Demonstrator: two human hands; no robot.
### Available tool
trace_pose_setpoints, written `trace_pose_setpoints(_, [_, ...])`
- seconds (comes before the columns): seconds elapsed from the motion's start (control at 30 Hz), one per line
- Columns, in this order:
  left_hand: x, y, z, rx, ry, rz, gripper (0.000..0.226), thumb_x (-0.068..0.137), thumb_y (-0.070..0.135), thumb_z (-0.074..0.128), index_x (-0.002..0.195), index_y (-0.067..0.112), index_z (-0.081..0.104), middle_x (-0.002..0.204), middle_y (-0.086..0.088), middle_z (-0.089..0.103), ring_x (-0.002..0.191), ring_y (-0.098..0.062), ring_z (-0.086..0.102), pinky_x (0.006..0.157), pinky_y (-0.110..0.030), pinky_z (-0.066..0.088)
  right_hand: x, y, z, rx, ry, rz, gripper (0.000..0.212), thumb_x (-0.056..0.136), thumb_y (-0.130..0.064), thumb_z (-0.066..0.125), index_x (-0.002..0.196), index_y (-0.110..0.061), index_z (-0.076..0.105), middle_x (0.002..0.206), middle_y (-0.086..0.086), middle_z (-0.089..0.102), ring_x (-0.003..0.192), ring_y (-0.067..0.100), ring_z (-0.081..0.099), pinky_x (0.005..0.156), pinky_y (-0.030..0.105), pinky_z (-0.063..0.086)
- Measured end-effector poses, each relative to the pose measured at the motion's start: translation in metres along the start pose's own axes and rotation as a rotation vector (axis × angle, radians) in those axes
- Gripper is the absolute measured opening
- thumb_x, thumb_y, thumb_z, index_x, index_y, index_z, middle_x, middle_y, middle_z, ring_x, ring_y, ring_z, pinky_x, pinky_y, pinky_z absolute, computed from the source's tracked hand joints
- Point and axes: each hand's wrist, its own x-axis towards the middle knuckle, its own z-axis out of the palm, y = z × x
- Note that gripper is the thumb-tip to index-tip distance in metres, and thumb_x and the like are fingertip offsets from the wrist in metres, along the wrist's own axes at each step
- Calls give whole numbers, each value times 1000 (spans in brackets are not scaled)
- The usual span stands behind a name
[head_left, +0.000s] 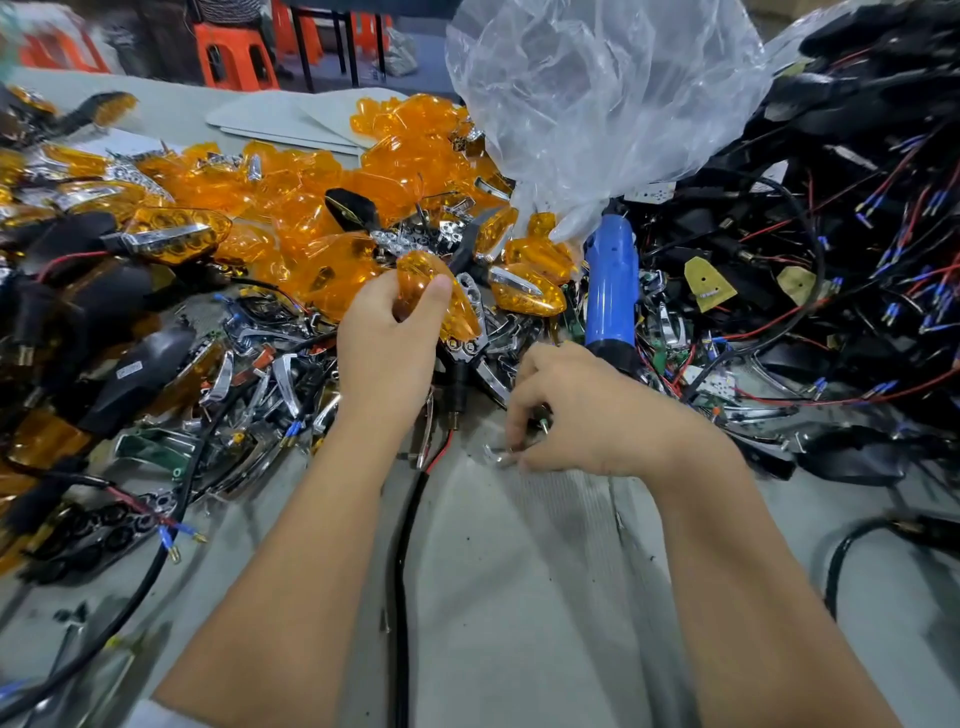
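Left hand: the left hand (387, 338) grips an orange translucent plastic lens with chrome insert (447, 296), raised above the heap of parts;
Right hand: the right hand (566, 410) has curled fingers that pinch a small shiny metal piece (501, 457) on the grey surface (519, 571);
Behind: a blue plastic electric screwdriver (612, 291) is just beyond the right hand

The person is working bare-handed: the left hand (387, 343) and right hand (576, 410) are showing uncovered, fingers (439, 291) included, and both forearms are showing bare as far down as the view is reaching.
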Motion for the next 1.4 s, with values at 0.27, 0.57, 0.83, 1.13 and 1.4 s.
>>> trace_pose_setpoints(0.27, [0, 7, -1, -438, 83, -20, 11, 90, 15, 70, 86, 24, 67, 80, 7, 73, 76, -10, 69, 69, -24, 55, 2, 9, -5, 757, 517, 62, 14, 81, -11, 78, 81, -14, 65, 69, -7, 61, 59, 0, 51, 59, 12, 42])
trace_pose_setpoints(0.57, [-3, 9, 6, -768, -64, -27, 70, 77, -7, 73, 125, 39, 50, 95, -9, 69, 88, -24, 73, 75, -30, 58, 10, 9, -1, 1641, 693, -54, 41, 85, 14, 62, 117, -11, 57, 97, 20, 62, 98, 33, 71, 87, 36, 59])
trace_pose_setpoints(0.83, [-9, 12, 13, -603, -76, 21, 32, 79, 3, 79, 88, 28, 62, 79, 12, 70, 72, -4, 63, 66, -19, 51, 13, 8, 3, 1495, 730, 4, 13, 88, -9, 68, 96, -17, 74, 98, -8, 75, 96, 3, 63, 93, 22, 48])
trace_pose_setpoints(1.13, [-13, 11, 22, -669, -170, -85, 42, 86, -5, 69, 113, 25, 58, 95, -4, 74, 95, -22, 73, 74, -31, 60, 18, 13, 8, 1357, 873, -33, 37, 86, 5, 53, 100, -21, 75, 71, -6, 60, 64, 8, 52, 65, 24, 48])
trace_pose_setpoints(1.4, [-13, 9, 24, -569, -244, -90, 30, 72, 16, 74, 100, 23, 67, 95, 3, 73, 98, -19, 69, 92, -38, 56, 16, 12, 6, 1385, 808, -161, 29, 94, 1, 57, 108, -18, 72, 72, -4, 64, 71, 9, 57, 71, 25, 51])
